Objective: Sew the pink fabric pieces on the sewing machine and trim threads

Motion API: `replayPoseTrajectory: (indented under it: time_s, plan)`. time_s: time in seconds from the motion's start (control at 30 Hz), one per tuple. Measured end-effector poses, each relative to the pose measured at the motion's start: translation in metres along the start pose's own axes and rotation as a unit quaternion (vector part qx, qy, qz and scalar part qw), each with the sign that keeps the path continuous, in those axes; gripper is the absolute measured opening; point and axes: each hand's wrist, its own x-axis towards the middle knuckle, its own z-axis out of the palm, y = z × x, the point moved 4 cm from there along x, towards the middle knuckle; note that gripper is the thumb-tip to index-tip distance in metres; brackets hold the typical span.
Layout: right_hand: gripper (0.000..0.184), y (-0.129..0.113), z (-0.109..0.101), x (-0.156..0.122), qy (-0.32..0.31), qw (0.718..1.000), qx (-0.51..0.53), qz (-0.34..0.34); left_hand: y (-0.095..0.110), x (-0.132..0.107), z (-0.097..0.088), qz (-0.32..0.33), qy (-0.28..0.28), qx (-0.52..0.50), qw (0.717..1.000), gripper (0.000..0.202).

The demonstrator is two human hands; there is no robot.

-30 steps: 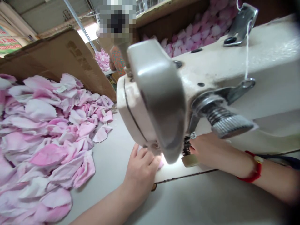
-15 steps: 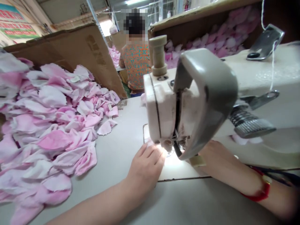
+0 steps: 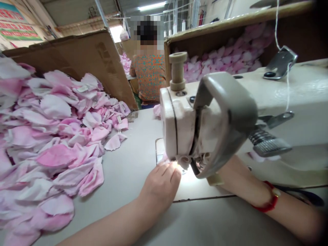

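Note:
An industrial sewing machine head [image 3: 179,126] stands on the right of the view, with its needle area lit by a small lamp. My left hand [image 3: 161,184] lies with fingers together on a pink fabric piece [image 3: 164,158] just before the presser foot. Most of that piece is hidden under my fingers and the machine. My right hand [image 3: 230,174] sits behind the machine head, its fingers out of sight. A red cord bracelet [image 3: 266,201] circles that wrist. To the left, a large heap of pink-and-white fabric petals [image 3: 51,143] lies on the table.
The pale table [image 3: 133,147] has a metal plate [image 3: 160,150] set in it. A cardboard sheet [image 3: 89,68] stands behind the heap. A box of pink petals [image 3: 225,61] sits behind the machine. A co-worker in a patterned orange top [image 3: 150,77] sits beyond.
The view has swung from a steep tilt to nearly level, bringing the co-worker fully into view. My hands stay at the needle area, and the fabric heap looks unchanged.

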Motion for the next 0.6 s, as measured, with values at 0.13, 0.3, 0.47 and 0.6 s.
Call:
replayPoseTrajectory:
  time_s: [0.13,0.3,0.47,0.6]
  plan:
    - [0.026,-0.006,-0.002,-0.008,-0.022,1.000,0.012,-0.001,-0.020,-0.001,0.002,-0.036,-0.078,-0.148,0.985,0.025]
    - [0.027,-0.027,0.009,-0.019,0.014,0.997,0.018,-0.075,-0.023,-0.001,0.000,-0.041,-0.084,-0.176,0.980,0.019]
    - [0.024,-0.015,0.003,-0.016,0.006,0.998,0.047,-0.034,-0.010,0.001,-0.002,-0.030,-0.062,-0.150,0.986,0.019]
    - [0.026,-0.003,-0.006,-0.008,-0.003,0.998,0.068,-0.001,-0.015,0.000,0.000,-0.043,-0.039,-0.076,0.995,0.027]
